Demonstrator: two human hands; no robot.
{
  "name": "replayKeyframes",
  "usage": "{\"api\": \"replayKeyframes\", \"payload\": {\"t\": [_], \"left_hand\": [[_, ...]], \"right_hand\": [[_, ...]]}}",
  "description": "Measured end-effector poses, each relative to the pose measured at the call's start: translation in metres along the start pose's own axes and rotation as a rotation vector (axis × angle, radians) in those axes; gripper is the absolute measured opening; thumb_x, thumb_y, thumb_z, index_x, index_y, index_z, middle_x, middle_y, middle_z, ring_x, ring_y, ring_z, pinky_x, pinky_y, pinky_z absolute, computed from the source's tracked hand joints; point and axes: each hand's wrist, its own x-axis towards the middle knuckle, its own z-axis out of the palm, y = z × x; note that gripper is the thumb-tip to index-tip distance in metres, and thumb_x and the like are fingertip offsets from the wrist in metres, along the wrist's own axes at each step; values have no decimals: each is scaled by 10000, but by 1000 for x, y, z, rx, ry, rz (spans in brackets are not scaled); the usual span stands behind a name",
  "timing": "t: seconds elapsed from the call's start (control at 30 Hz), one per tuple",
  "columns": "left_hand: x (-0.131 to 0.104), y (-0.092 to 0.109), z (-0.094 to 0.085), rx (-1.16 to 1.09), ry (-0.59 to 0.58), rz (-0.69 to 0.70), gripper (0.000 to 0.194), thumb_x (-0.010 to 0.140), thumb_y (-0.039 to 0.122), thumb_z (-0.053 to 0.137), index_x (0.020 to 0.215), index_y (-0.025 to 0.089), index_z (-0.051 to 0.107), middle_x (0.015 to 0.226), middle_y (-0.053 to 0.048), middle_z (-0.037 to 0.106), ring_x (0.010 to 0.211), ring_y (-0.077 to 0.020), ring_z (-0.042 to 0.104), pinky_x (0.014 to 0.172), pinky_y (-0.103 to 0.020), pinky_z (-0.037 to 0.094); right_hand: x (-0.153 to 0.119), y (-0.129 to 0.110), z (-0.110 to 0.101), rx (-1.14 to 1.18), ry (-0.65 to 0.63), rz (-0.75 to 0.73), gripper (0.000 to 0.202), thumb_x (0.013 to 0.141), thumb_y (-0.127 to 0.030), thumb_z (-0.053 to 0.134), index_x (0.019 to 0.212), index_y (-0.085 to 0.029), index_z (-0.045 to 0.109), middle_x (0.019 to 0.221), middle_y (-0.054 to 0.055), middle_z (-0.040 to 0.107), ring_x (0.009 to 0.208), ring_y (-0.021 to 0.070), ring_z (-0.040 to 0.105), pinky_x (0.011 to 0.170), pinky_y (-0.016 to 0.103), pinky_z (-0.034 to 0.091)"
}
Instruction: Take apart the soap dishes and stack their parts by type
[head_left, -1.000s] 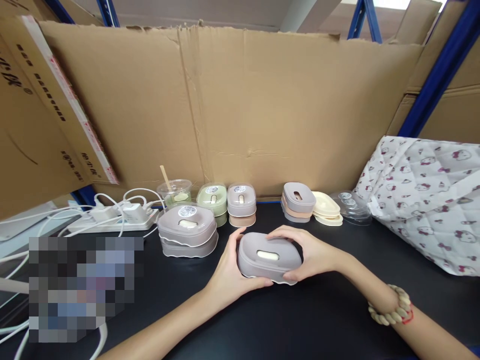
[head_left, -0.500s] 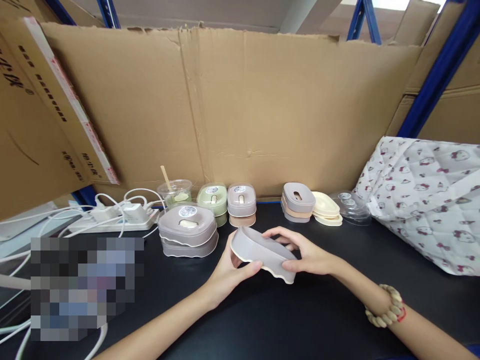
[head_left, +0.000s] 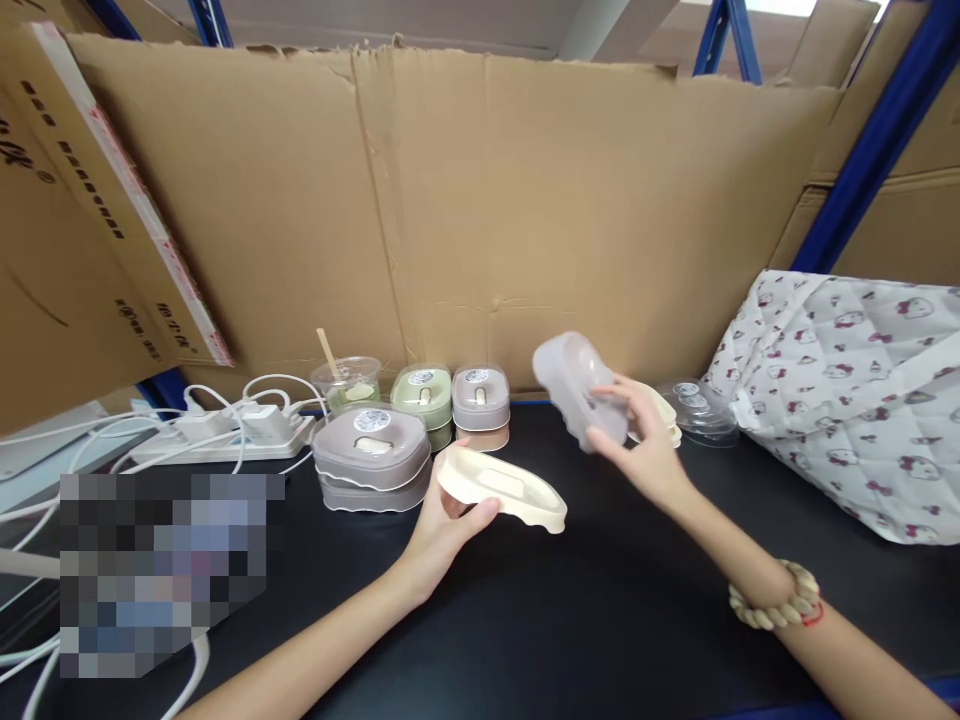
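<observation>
Step in hand looks like handling two parts apart from each other: cream tray [head_left: 502, 485] in one hand, grey cover [head_left: 559, 375] in the other, both up off the worktop [head_left: 600, 620]. Next move, as judged, calls for a steady tray and a controlled cover, since both sit tilted and the cover is blurred. Left hand [head_left: 442, 530] is part-curled, pinching the tray by its left end: thumb on the near side, other fingers mostly hidden behind and under. Tray is over the middle of the worktop, left end higher than right. Right hand [head_left: 649, 440] is moderately spread, thumb and forefinger gripping the cover's right part; the remaining fingers are hard to make out. Cover is tilted steeply, held toward the worktop's back edge, right of centre, well apart from the tray. Around: stacked grey boxes [head_left: 371, 455] just beside the left hand; green box [head_left: 422, 395] and small grey box [head_left: 481, 390] near the back edge; cup [head_left: 349, 380] left of those. Cream lids [head_left: 664, 410] are partly hidden behind the right hand, clear lids [head_left: 697, 410] just beside them, then the bag [head_left: 847, 400] at the right.
</observation>
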Motion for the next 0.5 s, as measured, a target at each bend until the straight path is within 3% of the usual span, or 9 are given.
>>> {"api": "replayKeyframes", "payload": {"t": [0.07, 0.17, 0.3, 0.5], "left_hand": [[-2, -1, 1, 14, -12, -10, 947, 572, 608, 708, 1302, 162, 301, 1119, -88, 493, 1088, -215, 485, 927, -265, 444], [-4, -5, 3, 26, -57, -34, 882, 598, 595, 692, 1271, 166, 317, 1085, -82, 504, 1055, -209, 503, 901, -266, 456], [-3, -15, 1, 33, -67, 11, 839, 596, 570, 708, 1240, 175, 344, 1075, -74, 502, 1029, -208, 519, 881, -275, 464], [1, -26, 0, 54, -65, -8, 855, 592, 583, 712, 1248, 183, 337, 1075, -75, 489, 1002, -198, 524, 809, -247, 477]], "right_hand": [[9, 13, -10, -193, 236, 53, 389, 724, -504, 581, 989, -220, 567, 1261, 131, 384, 1226, 304, 368, 1005, 461, 323], [17, 36, -26, -342, 423, 178, 364, 700, -490, 603, 903, -188, 607, 1300, 160, 342, 1243, 335, 336, 1019, 499, 288], [19, 58, -37, -292, 503, 345, 336, 671, -469, 622, 795, -157, 647, 1256, 191, 401, 1215, 349, 370, 1011, 529, 289], [24, 61, -24, -96, 557, 228, 362, 705, -508, 549, 765, -162, 636, 1150, 162, 475, 1064, 290, 508, 895, 466, 445]]}}
